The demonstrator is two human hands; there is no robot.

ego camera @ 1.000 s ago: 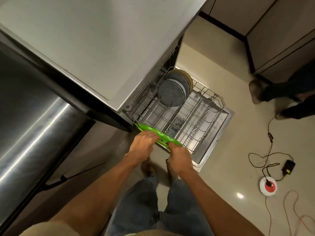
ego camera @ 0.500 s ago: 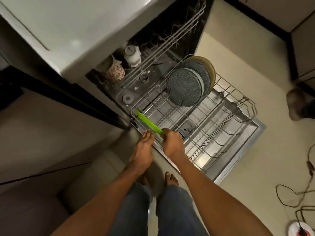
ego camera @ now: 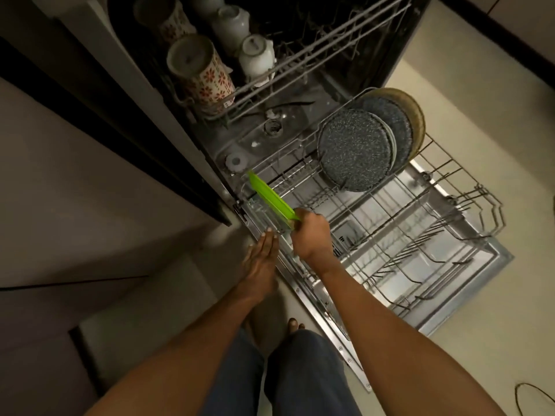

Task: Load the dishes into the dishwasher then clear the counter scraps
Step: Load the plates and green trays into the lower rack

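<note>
right hand (ego camera: pixel 310 235) grasps near end of green cutting board (ego camera: pixel 271 199), board on edge at left rim of lower rack (ego camera: pixel 450 235) | left hand (ego camera: pixel 261 259) released, fingers straight, beside rack edge | likely thin, light, stiff plastic, maybe slick; best held by edge | speckled plates (ego camera: pixel 356 154) racked behind
</note>
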